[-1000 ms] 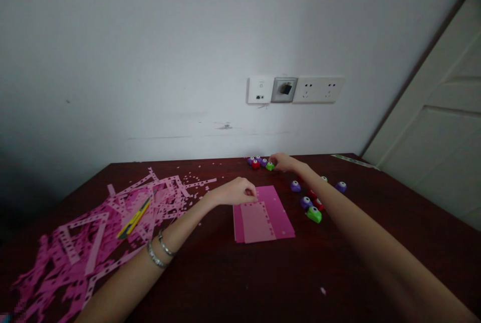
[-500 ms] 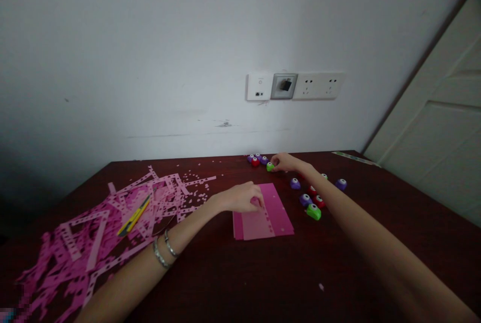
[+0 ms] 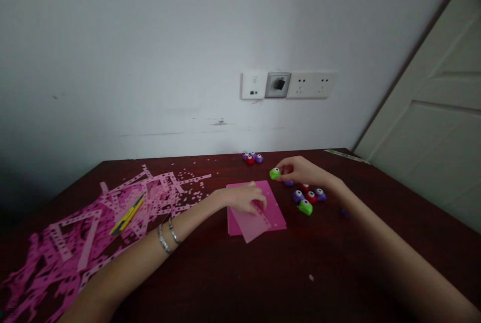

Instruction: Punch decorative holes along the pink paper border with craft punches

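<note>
My right hand point(image 3: 295, 169) is closed on a small green craft punch point(image 3: 275, 174) with a white button, just right of the paper stack. With bent fingers, my left hand point(image 3: 250, 199) grips a light pink sheet of paper point(image 3: 249, 225). A row of small punched holes runs along that sheet's right side, and it lies slanted over a stack of darker pink sheets point(image 3: 277, 213). Below my right hand sits a group of purple, red and green punches, among them a green punch point(image 3: 305, 207) and a red punch point(image 3: 310, 197). My right hand partly hides a purple punch point(image 3: 288, 183).
Punched pink paper scraps point(image 3: 86, 233) spread over the table's left side, with a yellow cutter knife point(image 3: 128, 215) on top. Several punches point(image 3: 250, 159) stand near the wall. A patterned strip point(image 3: 347, 155) lies at the far right edge. Wall sockets point(image 3: 311, 85) are above the table.
My right hand has drawn the green punch away from the group by the wall, toward me. The light pink sheet has turned aslant under my left hand. The view has shifted slightly.
</note>
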Motion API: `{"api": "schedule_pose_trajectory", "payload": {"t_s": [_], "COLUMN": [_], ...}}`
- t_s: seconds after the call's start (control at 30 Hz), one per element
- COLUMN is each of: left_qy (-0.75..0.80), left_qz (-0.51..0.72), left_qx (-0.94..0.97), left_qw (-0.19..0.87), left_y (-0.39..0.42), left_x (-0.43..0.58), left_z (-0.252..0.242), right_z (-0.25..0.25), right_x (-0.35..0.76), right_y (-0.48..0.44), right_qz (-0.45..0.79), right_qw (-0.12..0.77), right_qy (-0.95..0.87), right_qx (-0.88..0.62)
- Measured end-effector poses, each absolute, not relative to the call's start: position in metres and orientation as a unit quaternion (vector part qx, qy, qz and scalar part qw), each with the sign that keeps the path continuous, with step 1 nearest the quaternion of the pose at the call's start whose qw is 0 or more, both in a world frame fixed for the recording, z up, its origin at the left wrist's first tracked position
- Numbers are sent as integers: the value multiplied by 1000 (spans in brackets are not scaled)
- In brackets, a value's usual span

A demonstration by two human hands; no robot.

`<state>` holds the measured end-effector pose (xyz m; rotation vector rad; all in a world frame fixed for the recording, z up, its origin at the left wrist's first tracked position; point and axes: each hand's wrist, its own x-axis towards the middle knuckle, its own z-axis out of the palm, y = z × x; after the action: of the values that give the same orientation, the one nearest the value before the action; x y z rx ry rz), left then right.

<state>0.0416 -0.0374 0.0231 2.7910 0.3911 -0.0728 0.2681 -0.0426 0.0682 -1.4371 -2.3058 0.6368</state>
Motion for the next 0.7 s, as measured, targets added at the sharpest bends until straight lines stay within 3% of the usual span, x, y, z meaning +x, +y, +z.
{"api": "schedule_pose_trajectory", "payload": {"t_s": [0.13, 0.37, 0.7], "left_qy": [183, 257, 325], "left_qz": [-38, 14, 62], "left_qx": [970, 929, 896], "left_qw": [154, 266, 297], "left_y": [-31, -19, -22], "left_x": [43, 26, 7], "left_z": [20, 15, 10], "right_z": [67, 53, 31], "right_x": [270, 269, 255], "right_y": [-52, -50, -55], "right_qz": [236, 257, 285], "right_qw": [181, 177, 144], "right_qy": [-818, -815, -820], "right_qx": [-491, -489, -475]}}
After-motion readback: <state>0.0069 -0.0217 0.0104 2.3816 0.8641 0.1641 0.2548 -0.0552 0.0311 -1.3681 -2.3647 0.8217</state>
